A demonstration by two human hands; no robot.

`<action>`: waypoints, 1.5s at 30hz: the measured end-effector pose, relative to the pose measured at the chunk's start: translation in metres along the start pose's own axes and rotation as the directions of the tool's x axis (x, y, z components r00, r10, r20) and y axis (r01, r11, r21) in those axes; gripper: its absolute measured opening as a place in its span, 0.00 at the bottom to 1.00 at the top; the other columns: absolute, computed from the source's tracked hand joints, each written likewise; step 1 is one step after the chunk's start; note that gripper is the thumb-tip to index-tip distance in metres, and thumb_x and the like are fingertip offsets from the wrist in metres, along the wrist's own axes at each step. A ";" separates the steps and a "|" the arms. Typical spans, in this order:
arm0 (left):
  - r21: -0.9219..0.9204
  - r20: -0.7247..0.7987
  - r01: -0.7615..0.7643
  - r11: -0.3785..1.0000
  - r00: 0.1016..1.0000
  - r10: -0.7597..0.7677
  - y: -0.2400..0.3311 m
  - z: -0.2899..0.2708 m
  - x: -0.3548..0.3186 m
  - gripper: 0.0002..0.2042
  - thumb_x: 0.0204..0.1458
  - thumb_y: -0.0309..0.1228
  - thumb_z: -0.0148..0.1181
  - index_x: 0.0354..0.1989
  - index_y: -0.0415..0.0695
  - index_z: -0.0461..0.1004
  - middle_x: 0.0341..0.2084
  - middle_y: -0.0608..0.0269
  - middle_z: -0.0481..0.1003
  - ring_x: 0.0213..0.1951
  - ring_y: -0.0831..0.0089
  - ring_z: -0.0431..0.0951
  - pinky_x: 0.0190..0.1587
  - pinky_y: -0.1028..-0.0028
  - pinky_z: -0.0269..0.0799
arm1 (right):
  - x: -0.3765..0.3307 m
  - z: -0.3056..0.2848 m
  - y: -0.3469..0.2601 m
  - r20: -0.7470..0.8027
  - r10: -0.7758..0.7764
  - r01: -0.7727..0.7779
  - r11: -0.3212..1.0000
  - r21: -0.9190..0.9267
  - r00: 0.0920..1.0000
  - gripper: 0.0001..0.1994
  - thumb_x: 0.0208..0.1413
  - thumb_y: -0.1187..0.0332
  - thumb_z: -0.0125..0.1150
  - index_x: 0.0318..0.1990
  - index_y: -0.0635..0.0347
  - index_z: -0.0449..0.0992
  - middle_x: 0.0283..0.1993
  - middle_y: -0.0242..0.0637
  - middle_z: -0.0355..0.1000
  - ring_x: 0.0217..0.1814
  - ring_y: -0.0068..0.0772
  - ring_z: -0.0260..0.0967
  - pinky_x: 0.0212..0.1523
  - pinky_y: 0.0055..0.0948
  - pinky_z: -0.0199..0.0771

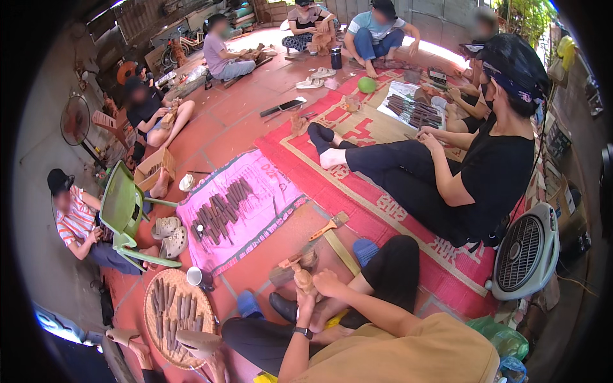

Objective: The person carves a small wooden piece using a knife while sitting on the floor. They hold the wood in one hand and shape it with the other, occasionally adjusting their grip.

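Hands meet low in the middle of the view, just above the person's knees. The left hand (305,300), with a dark watch on its wrist, is closed tight around the bottom of a small brown carved wooden figure (302,278). The figure stands almost straight up, its long side pointing away from the person, toward the red tile floor (255,124). The right hand (329,283) sits just beside it, on the figure's right, with curled fingers touching its side. I cannot tell if this hand holds a small tool. So the left hand has the main hold and the right hand is the near helper.

Close by on the floor lie a wooden-handled hammer (328,226), a round woven tray of carving tools (179,317), and a pink mat with rows of dark sticks (237,205).
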State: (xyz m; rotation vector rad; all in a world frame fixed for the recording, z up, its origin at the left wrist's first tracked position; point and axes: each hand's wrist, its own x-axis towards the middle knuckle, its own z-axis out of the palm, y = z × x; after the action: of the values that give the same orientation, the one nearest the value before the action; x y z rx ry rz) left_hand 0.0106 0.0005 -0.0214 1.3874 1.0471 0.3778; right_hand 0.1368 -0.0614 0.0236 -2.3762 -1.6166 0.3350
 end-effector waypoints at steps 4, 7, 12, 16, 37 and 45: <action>-0.040 -0.006 -0.009 0.999 1.000 0.009 0.002 -0.005 -0.006 0.39 0.43 0.38 0.69 0.62 0.32 0.58 0.53 0.42 0.72 0.55 0.53 0.75 0.57 0.63 0.71 | 0.003 0.005 0.006 0.036 -0.093 0.093 0.996 0.004 0.995 0.11 0.51 0.68 0.54 0.26 0.61 0.82 0.29 0.47 0.80 0.36 0.48 0.78 0.46 0.45 0.74; 0.045 -0.037 -0.020 0.999 0.999 0.022 0.009 -0.008 -0.005 0.41 0.42 0.40 0.69 0.61 0.29 0.57 0.54 0.40 0.71 0.56 0.53 0.74 0.59 0.64 0.69 | -0.002 0.001 -0.007 -0.018 -0.074 0.074 0.997 -0.012 0.997 0.11 0.52 0.68 0.54 0.26 0.60 0.82 0.28 0.48 0.79 0.37 0.47 0.79 0.48 0.47 0.73; -0.032 0.020 -0.013 0.999 1.000 0.013 0.010 -0.008 -0.008 0.44 0.41 0.41 0.69 0.63 0.26 0.55 0.56 0.37 0.70 0.58 0.50 0.73 0.61 0.62 0.67 | 0.008 0.024 0.017 0.093 -0.079 0.067 0.990 0.122 0.993 0.11 0.56 0.68 0.51 0.31 0.58 0.81 0.33 0.48 0.80 0.38 0.49 0.79 0.48 0.49 0.70; 0.074 -0.077 -0.026 0.997 0.997 0.031 -0.005 -0.005 -0.003 0.41 0.41 0.43 0.70 0.58 0.28 0.59 0.52 0.37 0.73 0.55 0.48 0.75 0.59 0.61 0.68 | 0.009 0.013 0.007 0.098 -0.031 0.021 0.995 0.096 0.995 0.11 0.57 0.67 0.52 0.34 0.59 0.81 0.34 0.48 0.80 0.41 0.49 0.79 0.50 0.50 0.72; 0.061 -0.020 0.006 0.998 1.000 -0.005 0.005 -0.006 -0.008 0.41 0.43 0.45 0.72 0.58 0.30 0.58 0.51 0.38 0.74 0.54 0.51 0.76 0.57 0.62 0.70 | 0.017 0.009 0.023 0.207 -0.049 0.028 0.994 0.103 0.977 0.12 0.59 0.64 0.53 0.38 0.55 0.83 0.41 0.48 0.80 0.44 0.50 0.77 0.50 0.46 0.73; -0.052 -0.003 -0.075 0.996 0.997 0.075 -0.008 -0.005 0.002 0.40 0.43 0.44 0.72 0.57 0.31 0.59 0.50 0.40 0.75 0.53 0.52 0.76 0.57 0.62 0.70 | 0.016 0.026 0.025 0.117 0.064 -0.087 0.977 0.196 0.991 0.12 0.59 0.67 0.51 0.38 0.58 0.84 0.40 0.53 0.79 0.44 0.56 0.76 0.52 0.48 0.73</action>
State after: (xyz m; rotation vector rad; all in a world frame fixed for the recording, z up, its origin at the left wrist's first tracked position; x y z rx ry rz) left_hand 0.0046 0.0033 -0.0288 1.3827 0.9816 0.4578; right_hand 0.1562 -0.0531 -0.0095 -2.3051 -1.4623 0.6238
